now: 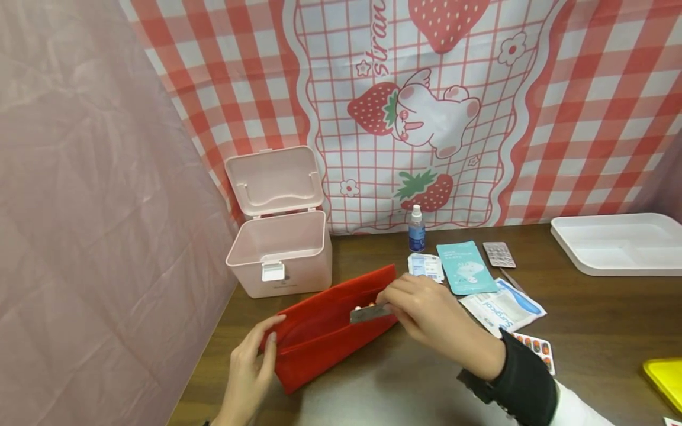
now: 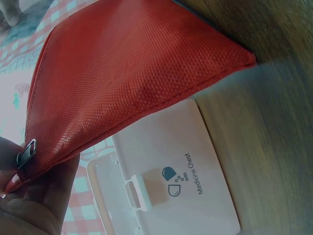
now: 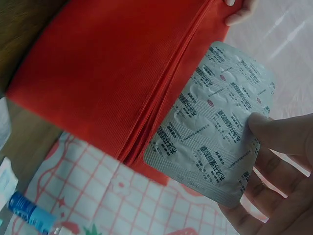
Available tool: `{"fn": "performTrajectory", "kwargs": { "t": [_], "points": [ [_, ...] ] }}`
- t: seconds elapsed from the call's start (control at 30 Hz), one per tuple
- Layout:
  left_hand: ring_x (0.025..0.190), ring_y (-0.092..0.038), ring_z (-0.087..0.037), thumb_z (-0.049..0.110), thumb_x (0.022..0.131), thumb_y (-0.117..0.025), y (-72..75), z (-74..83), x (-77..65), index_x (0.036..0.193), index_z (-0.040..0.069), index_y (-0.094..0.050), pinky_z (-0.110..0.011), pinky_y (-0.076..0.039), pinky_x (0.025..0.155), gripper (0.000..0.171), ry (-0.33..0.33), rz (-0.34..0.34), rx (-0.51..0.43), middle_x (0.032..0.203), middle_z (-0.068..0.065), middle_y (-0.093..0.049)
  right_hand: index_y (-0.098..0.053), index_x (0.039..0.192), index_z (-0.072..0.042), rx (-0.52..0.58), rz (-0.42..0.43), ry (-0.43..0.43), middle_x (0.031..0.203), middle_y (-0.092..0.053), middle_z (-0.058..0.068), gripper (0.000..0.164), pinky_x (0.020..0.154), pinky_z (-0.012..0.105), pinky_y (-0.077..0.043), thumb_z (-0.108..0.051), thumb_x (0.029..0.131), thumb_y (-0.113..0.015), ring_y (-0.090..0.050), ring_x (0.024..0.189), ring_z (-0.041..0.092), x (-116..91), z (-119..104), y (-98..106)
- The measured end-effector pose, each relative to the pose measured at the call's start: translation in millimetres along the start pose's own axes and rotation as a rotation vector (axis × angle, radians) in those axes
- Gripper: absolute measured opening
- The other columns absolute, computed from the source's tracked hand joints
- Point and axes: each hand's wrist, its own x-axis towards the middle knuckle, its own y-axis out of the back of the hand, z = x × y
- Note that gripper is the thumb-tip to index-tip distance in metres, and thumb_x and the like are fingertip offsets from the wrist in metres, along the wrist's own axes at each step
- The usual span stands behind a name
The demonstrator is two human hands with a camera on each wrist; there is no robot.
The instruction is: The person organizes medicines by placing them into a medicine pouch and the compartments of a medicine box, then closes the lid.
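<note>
A red zip pouch (image 1: 333, 358) is held up over the table with its mouth spread. My left hand (image 1: 247, 364) grips the pouch's left end, near the metal zipper pull (image 2: 27, 154) seen in the left wrist view. Between thumb and fingers, my right hand (image 1: 431, 310) pinches a blister pack of capsules (image 1: 367, 313) at the pouch's opening. Its printed silver foil back (image 3: 210, 122) faces the right wrist camera. Whether anything lies deep inside the pouch is hidden.
Behind the pouch stands a pink medicine chest (image 1: 290, 266), lid raised. Near the right arm lie a spray bottle (image 1: 417, 231), a teal packet (image 1: 466, 269), a Surgicol packet (image 1: 506, 307) and blister packs (image 1: 499, 254). A white tray (image 1: 618, 269) and yellow tray (image 1: 666, 378) are at the right.
</note>
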Motion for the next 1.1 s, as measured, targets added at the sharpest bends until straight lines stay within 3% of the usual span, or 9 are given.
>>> {"fn": "performTrajectory", "kwargs": {
  "t": [0.33, 0.53, 0.83, 1.1],
  "points": [
    [0.091, -0.063, -0.01, -0.017, 0.078, -0.054, -0.3, -1.8, -0.8, 0.114, 0.007, -0.06, -0.011, -0.05, 0.068, 0.043, -0.01, 0.005, 0.001, 0.106, -0.006, -0.066, -0.065, 0.085, -0.017, 0.069, -0.005, 0.027, 0.082, -0.065, -0.009, 0.017, 0.071, 0.026, -0.048, -0.003, 0.075, -0.067, -0.058, 0.08, 0.008, 21, -5, -27],
    [0.092, -0.063, -0.009, -0.017, 0.078, -0.055, -0.2, -0.9, -0.9, 0.114, 0.007, -0.06, -0.012, -0.05, 0.069, 0.044, -0.005, 0.005, 0.005, 0.106, -0.006, -0.066, -0.066, 0.084, -0.015, 0.082, -0.03, 0.061, 0.081, -0.065, -0.007, 0.013, 0.074, 0.025, -0.049, -0.005, 0.076, -0.069, -0.058, 0.08, 0.009, 22, -4, -45],
    [0.092, -0.062, -0.006, -0.017, 0.077, -0.055, -0.5, -0.6, -1.7, 0.114, 0.007, -0.06, -0.011, -0.05, 0.068, 0.044, -0.006, 0.007, 0.013, 0.106, -0.005, -0.066, -0.065, 0.08, -0.018, 0.057, -0.195, 0.012, 0.077, -0.064, -0.008, 0.013, 0.066, 0.023, -0.042, -0.005, 0.078, -0.066, -0.055, 0.074, 0.008, 12, -1, -53],
    [0.096, -0.061, -0.006, -0.017, 0.077, -0.056, -0.4, 0.8, -1.1, 0.114, 0.006, -0.06, -0.011, -0.05, 0.069, 0.043, -0.009, 0.016, 0.011, 0.107, -0.006, -0.066, -0.064, 0.079, -0.018, 0.067, -0.363, -0.019, 0.074, -0.063, -0.008, 0.013, 0.066, 0.022, -0.044, -0.006, 0.081, -0.062, -0.057, 0.071, 0.008, 9, 2, -56]
  ]
}}
